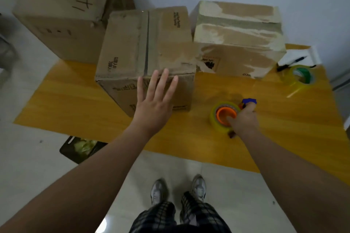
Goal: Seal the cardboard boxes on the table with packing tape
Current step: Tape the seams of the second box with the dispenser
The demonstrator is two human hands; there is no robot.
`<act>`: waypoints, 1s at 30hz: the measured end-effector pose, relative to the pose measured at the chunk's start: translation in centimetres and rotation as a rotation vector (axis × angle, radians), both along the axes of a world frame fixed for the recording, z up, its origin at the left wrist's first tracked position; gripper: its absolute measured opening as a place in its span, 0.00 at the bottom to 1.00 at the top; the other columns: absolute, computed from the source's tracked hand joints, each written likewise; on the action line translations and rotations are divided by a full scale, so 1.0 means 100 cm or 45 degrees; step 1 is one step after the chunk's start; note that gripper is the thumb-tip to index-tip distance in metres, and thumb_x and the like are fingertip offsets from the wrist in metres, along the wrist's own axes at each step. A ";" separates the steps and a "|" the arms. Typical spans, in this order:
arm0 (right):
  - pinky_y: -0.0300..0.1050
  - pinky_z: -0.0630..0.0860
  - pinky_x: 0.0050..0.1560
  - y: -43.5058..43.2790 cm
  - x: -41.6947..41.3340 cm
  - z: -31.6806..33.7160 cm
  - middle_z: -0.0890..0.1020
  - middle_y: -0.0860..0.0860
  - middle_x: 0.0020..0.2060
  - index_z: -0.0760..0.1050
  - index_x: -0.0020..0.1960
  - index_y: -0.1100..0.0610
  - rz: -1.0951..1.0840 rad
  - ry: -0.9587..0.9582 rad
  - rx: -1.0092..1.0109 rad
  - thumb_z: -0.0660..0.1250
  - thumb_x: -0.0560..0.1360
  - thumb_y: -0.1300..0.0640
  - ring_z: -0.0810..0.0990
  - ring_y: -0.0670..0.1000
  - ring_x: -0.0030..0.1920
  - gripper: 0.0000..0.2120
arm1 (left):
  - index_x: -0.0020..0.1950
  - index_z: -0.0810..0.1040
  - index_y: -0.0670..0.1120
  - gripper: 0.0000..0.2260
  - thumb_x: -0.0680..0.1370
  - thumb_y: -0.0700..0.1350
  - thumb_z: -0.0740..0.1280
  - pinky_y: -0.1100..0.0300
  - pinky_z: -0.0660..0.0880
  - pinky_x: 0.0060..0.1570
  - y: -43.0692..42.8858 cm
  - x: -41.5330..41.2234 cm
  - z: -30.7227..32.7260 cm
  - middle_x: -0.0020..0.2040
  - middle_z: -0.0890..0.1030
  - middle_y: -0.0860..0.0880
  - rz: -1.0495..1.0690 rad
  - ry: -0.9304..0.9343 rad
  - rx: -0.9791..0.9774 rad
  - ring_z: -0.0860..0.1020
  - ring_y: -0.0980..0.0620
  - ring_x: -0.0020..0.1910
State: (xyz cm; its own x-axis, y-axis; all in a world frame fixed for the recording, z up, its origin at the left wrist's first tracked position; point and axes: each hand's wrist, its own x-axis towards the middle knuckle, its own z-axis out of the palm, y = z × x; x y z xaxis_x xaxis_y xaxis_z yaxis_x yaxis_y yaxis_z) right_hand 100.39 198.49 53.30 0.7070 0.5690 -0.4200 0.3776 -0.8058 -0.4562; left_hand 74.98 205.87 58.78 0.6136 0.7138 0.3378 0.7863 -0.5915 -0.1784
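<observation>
Left hand (154,103) flat, fingers spread wide, pressing the near top edge of the middle box (145,51) on the yellow table (75,108). Right hand (244,119) closed around the tape dispenser (226,114), just right of that box, roll resting on the tabletop. Centre seam already dark with old tape. Best now: lift the dispenser, start the strip down on the front face, pull straight along the seam, flaps pinned flat throughout. Two more boxes behind, spare roll (301,76) far right.
</observation>
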 end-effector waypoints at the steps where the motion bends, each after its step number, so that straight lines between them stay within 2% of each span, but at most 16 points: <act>1: 0.56 0.77 0.40 0.002 0.002 -0.001 0.71 0.62 0.59 0.55 0.69 0.56 -0.037 -0.026 0.038 0.71 0.73 0.61 0.78 0.63 0.47 0.32 | 0.75 0.60 0.44 0.30 0.76 0.48 0.67 0.34 0.48 0.69 -0.001 0.001 -0.001 0.74 0.61 0.39 0.011 -0.017 0.014 0.54 0.39 0.74; 3: 0.54 0.76 0.40 0.005 0.002 -0.009 0.71 0.62 0.62 0.49 0.75 0.55 -0.108 -0.005 0.093 0.73 0.71 0.61 0.78 0.64 0.50 0.41 | 0.74 0.62 0.45 0.28 0.77 0.49 0.66 0.34 0.50 0.69 -0.001 0.003 -0.001 0.73 0.64 0.40 0.027 -0.072 0.023 0.58 0.39 0.73; 5: 0.54 0.77 0.43 0.008 -0.006 -0.021 0.69 0.62 0.66 0.48 0.76 0.57 -0.241 0.147 0.160 0.75 0.70 0.57 0.78 0.64 0.54 0.46 | 0.73 0.64 0.47 0.25 0.78 0.50 0.63 0.35 0.54 0.69 -0.001 0.007 0.002 0.71 0.69 0.42 0.056 -0.171 0.042 0.63 0.41 0.72; 7: 0.53 0.78 0.46 0.012 -0.011 -0.034 0.73 0.62 0.62 0.57 0.72 0.62 -0.375 0.272 0.164 0.77 0.68 0.53 0.79 0.64 0.53 0.42 | 0.73 0.65 0.47 0.23 0.79 0.51 0.61 0.40 0.56 0.69 0.002 0.009 0.007 0.67 0.72 0.45 0.096 -0.264 0.045 0.66 0.45 0.68; 9: 0.47 0.78 0.33 0.016 -0.009 -0.037 0.78 0.62 0.50 0.64 0.65 0.64 -0.353 0.311 0.091 0.76 0.69 0.56 0.80 0.59 0.40 0.31 | 0.72 0.66 0.47 0.23 0.78 0.51 0.63 0.42 0.56 0.69 0.005 0.010 0.010 0.65 0.72 0.46 0.112 -0.298 0.022 0.66 0.46 0.67; 10: 0.45 0.74 0.26 0.017 -0.007 -0.038 0.76 0.60 0.45 0.65 0.63 0.64 -0.322 0.306 0.080 0.74 0.70 0.59 0.77 0.55 0.33 0.27 | 0.72 0.66 0.47 0.23 0.77 0.50 0.64 0.42 0.55 0.69 0.006 0.011 0.011 0.65 0.72 0.45 0.113 -0.307 0.001 0.66 0.46 0.67; 11: 0.45 0.70 0.24 0.017 -0.005 -0.038 0.74 0.57 0.42 0.65 0.62 0.63 -0.295 0.293 0.100 0.73 0.71 0.61 0.74 0.53 0.31 0.25 | 0.71 0.67 0.47 0.24 0.76 0.49 0.65 0.41 0.54 0.70 0.008 0.011 0.012 0.65 0.72 0.45 0.116 -0.321 -0.025 0.65 0.46 0.67; 14: 0.50 0.73 0.34 0.009 -0.005 -0.031 0.73 0.54 0.45 0.64 0.64 0.59 -0.129 0.291 0.391 0.72 0.71 0.65 0.74 0.53 0.36 0.26 | 0.70 0.67 0.46 0.26 0.73 0.46 0.66 0.41 0.53 0.70 0.016 0.009 0.014 0.65 0.71 0.44 0.118 -0.331 -0.092 0.65 0.44 0.66; 17: 0.45 0.75 0.31 0.003 -0.013 -0.002 0.74 0.52 0.45 0.63 0.61 0.53 0.079 0.332 0.752 0.71 0.69 0.69 0.76 0.48 0.34 0.27 | 0.71 0.67 0.46 0.29 0.70 0.46 0.68 0.40 0.51 0.71 0.027 0.005 0.023 0.66 0.70 0.45 0.117 -0.295 -0.205 0.65 0.43 0.68; 19: 0.38 0.74 0.30 0.007 -0.023 0.026 0.76 0.48 0.46 0.62 0.61 0.48 0.156 0.415 0.934 0.72 0.68 0.71 0.78 0.44 0.36 0.32 | 0.73 0.64 0.49 0.31 0.70 0.46 0.67 0.43 0.44 0.72 0.035 0.005 0.034 0.68 0.66 0.47 0.111 -0.319 -0.378 0.60 0.45 0.71; 21: 0.35 0.76 0.35 0.014 -0.038 0.056 0.76 0.45 0.50 0.62 0.65 0.47 0.254 0.509 1.064 0.72 0.66 0.72 0.79 0.41 0.41 0.36 | 0.73 0.63 0.52 0.30 0.72 0.46 0.65 0.48 0.39 0.73 0.046 0.004 0.051 0.70 0.64 0.50 0.082 -0.425 -0.658 0.56 0.50 0.72; 22: 0.35 0.76 0.37 0.018 -0.046 0.070 0.76 0.45 0.53 0.63 0.66 0.47 0.306 0.533 1.117 0.72 0.66 0.73 0.79 0.41 0.44 0.37 | 0.72 0.66 0.53 0.26 0.74 0.46 0.64 0.48 0.41 0.73 0.051 0.001 0.062 0.69 0.65 0.52 0.060 -0.518 -0.829 0.57 0.52 0.72; 24: 0.34 0.74 0.38 0.026 -0.064 0.095 0.77 0.48 0.54 0.66 0.65 0.47 0.423 0.538 1.189 0.72 0.66 0.73 0.79 0.43 0.45 0.35 | 0.64 0.74 0.54 0.16 0.78 0.53 0.61 0.48 0.56 0.70 0.054 -0.012 0.088 0.64 0.72 0.57 0.070 -0.774 -1.241 0.65 0.55 0.68; 26: 0.33 0.72 0.37 0.031 -0.084 0.116 0.77 0.50 0.52 0.68 0.63 0.47 0.504 0.477 1.209 0.73 0.65 0.69 0.78 0.43 0.41 0.32 | 0.55 0.80 0.54 0.25 0.75 0.68 0.54 0.55 0.69 0.59 0.051 -0.023 0.114 0.55 0.80 0.57 0.104 -1.067 -1.614 0.77 0.57 0.57; 28: 0.31 0.72 0.37 0.038 -0.104 0.131 0.76 0.49 0.51 0.68 0.60 0.44 0.567 0.366 1.211 0.73 0.65 0.66 0.77 0.42 0.43 0.30 | 0.48 0.82 0.50 0.37 0.67 0.76 0.47 0.58 0.74 0.49 0.047 -0.031 0.135 0.45 0.84 0.54 0.099 -1.095 -1.729 0.81 0.56 0.46; 30: 0.30 0.72 0.40 0.043 -0.123 0.142 0.76 0.40 0.51 0.66 0.56 0.37 0.647 0.270 1.195 0.74 0.66 0.64 0.77 0.41 0.48 0.31 | 0.42 0.82 0.46 0.43 0.62 0.78 0.44 0.58 0.73 0.41 0.047 -0.039 0.151 0.38 0.84 0.51 0.113 -1.039 -1.728 0.81 0.52 0.40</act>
State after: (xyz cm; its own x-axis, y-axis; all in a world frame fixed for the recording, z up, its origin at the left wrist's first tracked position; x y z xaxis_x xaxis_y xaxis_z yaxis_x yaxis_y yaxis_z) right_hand 88.10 202.83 67.47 0.2629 0.9321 0.2492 0.4091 0.1262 -0.9037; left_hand 71.09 210.53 73.89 0.5359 0.7685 -0.3496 0.4418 0.0977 0.8918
